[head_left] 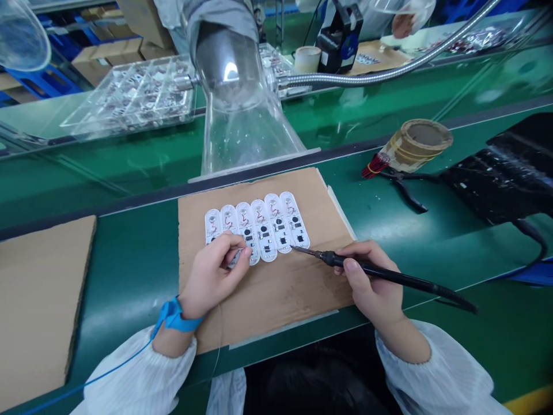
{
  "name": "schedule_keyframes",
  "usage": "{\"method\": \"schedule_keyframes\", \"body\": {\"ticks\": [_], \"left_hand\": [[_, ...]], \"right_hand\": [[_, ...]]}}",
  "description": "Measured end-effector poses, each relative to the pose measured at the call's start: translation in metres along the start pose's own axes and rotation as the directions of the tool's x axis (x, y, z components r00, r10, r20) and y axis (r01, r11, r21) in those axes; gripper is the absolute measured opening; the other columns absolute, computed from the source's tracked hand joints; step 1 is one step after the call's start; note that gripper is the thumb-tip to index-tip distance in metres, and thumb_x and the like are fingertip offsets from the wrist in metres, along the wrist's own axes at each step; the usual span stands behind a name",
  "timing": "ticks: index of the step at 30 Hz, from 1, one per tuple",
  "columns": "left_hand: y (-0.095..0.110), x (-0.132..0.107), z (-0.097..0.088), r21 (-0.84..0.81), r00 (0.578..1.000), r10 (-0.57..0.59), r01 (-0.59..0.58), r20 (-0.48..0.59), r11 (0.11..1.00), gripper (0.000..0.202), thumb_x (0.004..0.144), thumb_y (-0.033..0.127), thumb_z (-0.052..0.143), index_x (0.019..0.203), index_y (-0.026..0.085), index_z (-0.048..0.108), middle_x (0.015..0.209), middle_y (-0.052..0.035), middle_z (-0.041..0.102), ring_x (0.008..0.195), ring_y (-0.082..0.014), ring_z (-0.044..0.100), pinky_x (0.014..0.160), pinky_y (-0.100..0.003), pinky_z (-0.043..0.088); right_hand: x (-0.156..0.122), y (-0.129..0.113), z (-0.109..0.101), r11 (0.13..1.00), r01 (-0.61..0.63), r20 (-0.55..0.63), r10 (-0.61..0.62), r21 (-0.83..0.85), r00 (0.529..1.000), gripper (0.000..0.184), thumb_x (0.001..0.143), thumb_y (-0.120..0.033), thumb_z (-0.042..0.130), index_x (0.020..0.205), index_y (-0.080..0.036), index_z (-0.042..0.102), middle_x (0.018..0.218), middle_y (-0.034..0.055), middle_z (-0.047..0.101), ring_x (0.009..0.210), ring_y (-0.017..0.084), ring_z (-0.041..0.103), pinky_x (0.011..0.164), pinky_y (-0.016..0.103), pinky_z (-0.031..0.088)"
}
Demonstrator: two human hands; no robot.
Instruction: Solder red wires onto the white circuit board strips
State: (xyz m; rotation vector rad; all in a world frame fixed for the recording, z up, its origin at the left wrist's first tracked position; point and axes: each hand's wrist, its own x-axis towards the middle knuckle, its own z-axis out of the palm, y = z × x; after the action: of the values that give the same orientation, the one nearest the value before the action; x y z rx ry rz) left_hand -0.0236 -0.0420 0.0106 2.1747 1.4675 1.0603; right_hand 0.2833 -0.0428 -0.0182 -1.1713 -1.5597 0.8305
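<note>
Several white, round-ended circuit boards [288, 206] lie side by side in a row on a cardboard sheet [276, 300]. Each bears black components, and short red wires show near the far ends. My right hand [375, 282] grips a black soldering iron [389, 275], its tip near the lower end of one board at the right of the row; whether it touches cannot be made out. My left hand [218, 265] is closed in a pinch over the left boards, hiding part of them. A thin solder wire [221, 317] trails from it towards the table edge. A blue wrist strap [179, 317] circles my left wrist.
A clear fume hood [246, 132] stands behind the cardboard. At right are a tape roll [417, 144], a red wire bundle [375, 165], black-handled pliers [406, 193] and a black mat [505, 164]. Another cardboard piece [38, 305] lies left. Beyond sits a clear compartment tray [138, 95].
</note>
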Motion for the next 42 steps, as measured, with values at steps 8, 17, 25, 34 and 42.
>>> {"method": "schedule_keyframes", "body": {"ticks": [8,17,25,34,42], "left_hand": [[0.0004,-0.0002,0.0021,0.012,0.999,-0.005,0.005,0.036,1.000,0.013,0.101,0.011,0.062,0.097,0.022,0.057,0.071,0.0080,0.040,0.059,-0.0088,0.042,0.057,-0.021,0.035],[0.0016,-0.0008,0.0016,-0.016,0.999,-0.019,0.019,0.029,1.000,0.013,0.102,0.011,0.060,0.097,0.022,0.057,0.071,0.0080,0.040,0.060,-0.0092,0.041,0.057,-0.022,0.035],[0.0022,-0.0006,0.0025,-0.007,0.999,-0.024,0.024,0.036,1.000,0.014,0.102,0.011,0.061,0.097,0.023,0.056,0.071,0.0081,0.041,0.060,-0.0090,0.041,0.057,-0.022,0.034],[0.0027,-0.0004,0.0017,-0.009,0.999,-0.024,0.025,0.036,1.000,0.012,0.102,0.012,0.061,0.096,0.023,0.057,0.071,0.0076,0.042,0.059,-0.0096,0.042,0.057,-0.023,0.035],[0.0040,-0.0007,0.0017,-0.007,0.999,-0.023,0.023,0.037,1.000,0.012,0.102,0.012,0.060,0.096,0.022,0.057,0.071,0.0077,0.041,0.059,-0.0095,0.041,0.056,-0.023,0.035]], "right_hand": [[0.0016,-0.0011,0.0009,1.000,-0.012,-0.011,0.012,-0.012,1.000,0.007,0.102,-0.031,0.070,0.103,-0.025,0.072,0.079,0.0010,0.071,0.064,0.016,0.068,0.052,0.025,0.049],[-0.0002,-0.0001,0.0002,0.999,0.005,-0.029,-0.004,0.039,1.000,0.007,0.103,-0.030,0.069,0.106,-0.024,0.072,0.084,0.0005,0.072,0.066,0.014,0.069,0.060,0.024,0.055],[-0.0001,-0.0002,0.0009,1.000,0.031,0.020,-0.031,0.000,0.999,0.006,0.102,-0.027,0.069,0.107,-0.025,0.072,0.085,0.0003,0.073,0.064,0.013,0.069,0.058,0.022,0.055],[0.0015,-0.0006,0.0014,0.999,0.034,0.050,-0.034,0.000,0.998,0.006,0.102,-0.028,0.070,0.106,-0.024,0.072,0.084,0.0013,0.073,0.065,0.014,0.069,0.058,0.024,0.056],[0.0013,0.0007,0.0013,1.000,0.025,0.050,-0.026,0.019,0.998,0.008,0.103,-0.028,0.068,0.110,-0.025,0.071,0.085,0.0010,0.073,0.067,0.015,0.071,0.060,0.025,0.058]]}}
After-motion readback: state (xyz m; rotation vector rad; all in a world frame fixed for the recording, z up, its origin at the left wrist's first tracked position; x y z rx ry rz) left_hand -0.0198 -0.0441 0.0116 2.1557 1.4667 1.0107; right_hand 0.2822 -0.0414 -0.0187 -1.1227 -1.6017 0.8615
